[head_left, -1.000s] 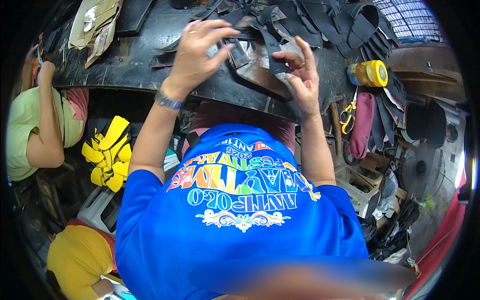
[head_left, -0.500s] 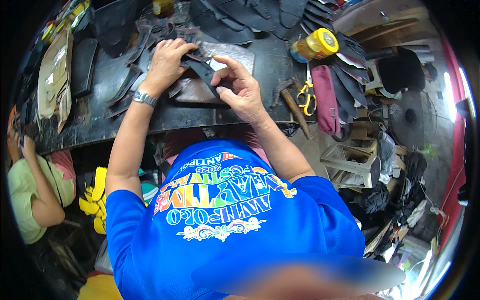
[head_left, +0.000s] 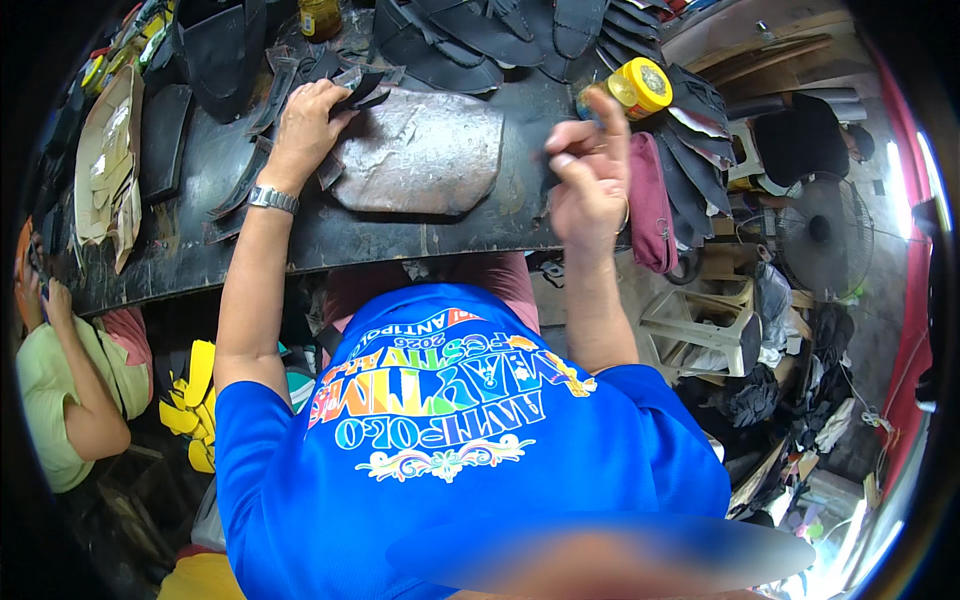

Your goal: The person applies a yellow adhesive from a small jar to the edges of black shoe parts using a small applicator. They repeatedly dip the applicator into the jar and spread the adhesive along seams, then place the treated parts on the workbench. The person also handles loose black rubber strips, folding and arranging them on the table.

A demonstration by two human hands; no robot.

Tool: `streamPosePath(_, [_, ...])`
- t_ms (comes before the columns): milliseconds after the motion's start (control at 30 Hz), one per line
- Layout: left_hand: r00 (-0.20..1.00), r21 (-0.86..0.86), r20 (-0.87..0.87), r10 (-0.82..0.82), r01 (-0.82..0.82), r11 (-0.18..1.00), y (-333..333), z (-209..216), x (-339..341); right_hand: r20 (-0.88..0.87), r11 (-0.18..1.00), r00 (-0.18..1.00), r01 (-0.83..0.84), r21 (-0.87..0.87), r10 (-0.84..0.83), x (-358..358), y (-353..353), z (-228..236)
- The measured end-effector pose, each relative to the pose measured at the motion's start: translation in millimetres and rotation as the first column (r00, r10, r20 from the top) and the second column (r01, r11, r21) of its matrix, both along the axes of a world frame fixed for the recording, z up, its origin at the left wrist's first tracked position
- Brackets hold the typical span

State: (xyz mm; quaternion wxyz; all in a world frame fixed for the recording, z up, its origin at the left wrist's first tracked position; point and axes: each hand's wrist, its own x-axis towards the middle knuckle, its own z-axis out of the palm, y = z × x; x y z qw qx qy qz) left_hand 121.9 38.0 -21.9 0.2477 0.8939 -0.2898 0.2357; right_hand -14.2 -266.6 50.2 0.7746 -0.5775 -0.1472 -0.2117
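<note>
My left hand [head_left: 312, 120] is closed on a dark strip [head_left: 368, 97], probably leather, at the upper left corner of a worn greyish slab [head_left: 420, 150]. Its fingertips hide part of the strip. My right hand [head_left: 592, 185] is raised at the table's right side, in front of a yellow-lidded jar [head_left: 645, 86]. Its forefinger points away from me while the other fingers bend, and motion smears them. Whether it holds anything is unclear. A dark shape shows beside its fingertips, too blurred to name.
Beside my right hand lies a maroon pouch [head_left: 652, 205]. Dark cut pieces [head_left: 450, 45] cover the table's far side. Left stand a tan tray-like piece [head_left: 108, 160] and a flat black piece [head_left: 168, 140]. A person [head_left: 75, 400] sits at the left; a fan [head_left: 825, 235] stands right.
My right hand has let go of the black strip and moved right, over where the scissors and hammer lay. My left hand has shifted slightly left with the strip, baring the slab.
</note>
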Motion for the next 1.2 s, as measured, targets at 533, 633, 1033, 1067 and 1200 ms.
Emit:
streamPosePath(533, [0.97,-0.192,-0.203,-0.131,0.092,0.977,19,20,-25,0.045,0.42,0.827,0.331,-0.845,-0.56,61,-51,-86])
streamPosePath(633, [0.982,-0.3,-0.151,-0.11,0.06,0.952,17,24,-22,0.242,0.289,0.78,0.472,-0.833,-0.577,74,-51,-85])
streamPosePath(1033, [0.989,-0.839,-0.048,-0.141,0.037,0.543,16,25,-19,0.475,0.404,0.686,0.718,-0.567,-0.552,98,-48,-31])
streamPosePath(1067, [0.983,-0.854,-0.082,-0.162,0.014,0.519,15,24,-21,0.475,0.412,0.68,0.725,-0.552,-0.559,108,-51,-25])
streamPosePath(1200, [0.962,-0.852,-0.181,-0.203,-0.051,0.521,13,20,-33,0.487,0.496,0.668,0.744,-0.448,-0.562,155,-72,-4])
